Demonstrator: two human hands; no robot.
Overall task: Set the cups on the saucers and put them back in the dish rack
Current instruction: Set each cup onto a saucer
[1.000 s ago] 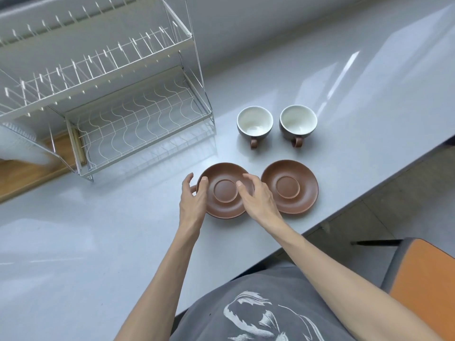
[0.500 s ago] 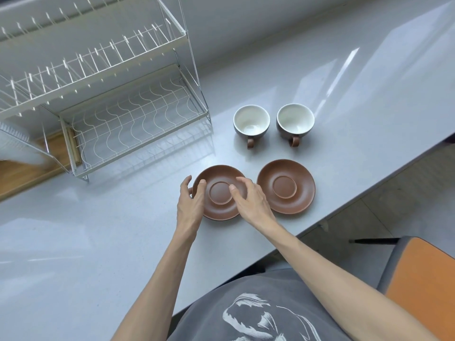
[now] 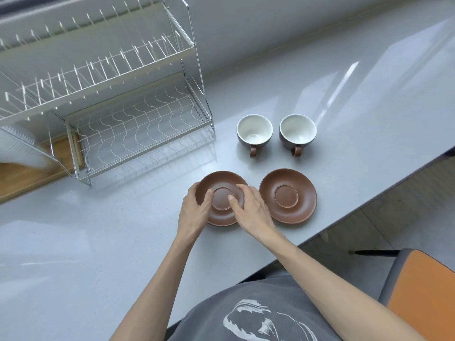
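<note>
I have my left hand [image 3: 194, 212] and right hand [image 3: 253, 210] gripping the left saucer [image 3: 221, 178] at frame centre, thumbs on top, fingers curled round its rim; both cups [image 3: 254, 130] sit above.

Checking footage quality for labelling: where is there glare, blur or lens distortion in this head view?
Head view: bright window glare streaks the counter right of the cups; wide-angle lens bows the dish rack and counter edge; a white object at the left edge is blurred; both saucers stay sharp.

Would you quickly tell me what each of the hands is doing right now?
Left hand: grips the left saucer at its left rim.
Right hand: grips the same saucer at its right side.
</note>
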